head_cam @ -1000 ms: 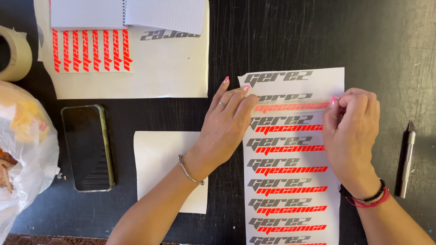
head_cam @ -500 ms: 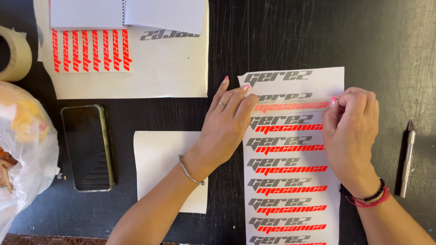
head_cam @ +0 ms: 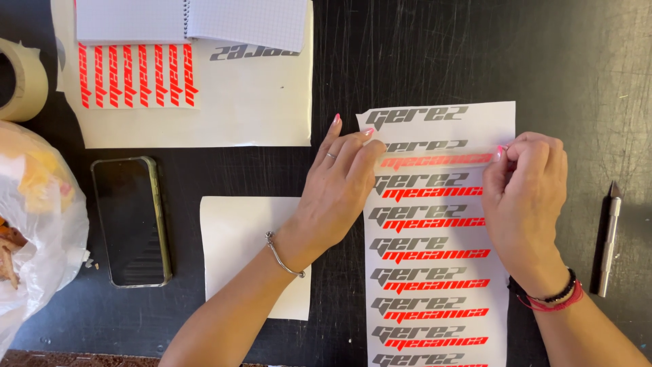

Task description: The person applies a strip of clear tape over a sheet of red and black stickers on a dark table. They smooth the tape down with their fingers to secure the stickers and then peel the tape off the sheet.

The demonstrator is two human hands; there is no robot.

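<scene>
A tall white sticker sheet with rows of grey and red lettering lies on the black table. A strip of red lettering under clear tape sits across the second row. My left hand presses its fingertips on the strip's left end. My right hand pinches the strip's right end between thumb and fingers.
A craft knife lies right of the sheet. A blank white paper and a dark phone lie to the left. Farther back are another sticker sheet, a spiral notebook, a tape roll and a plastic bag.
</scene>
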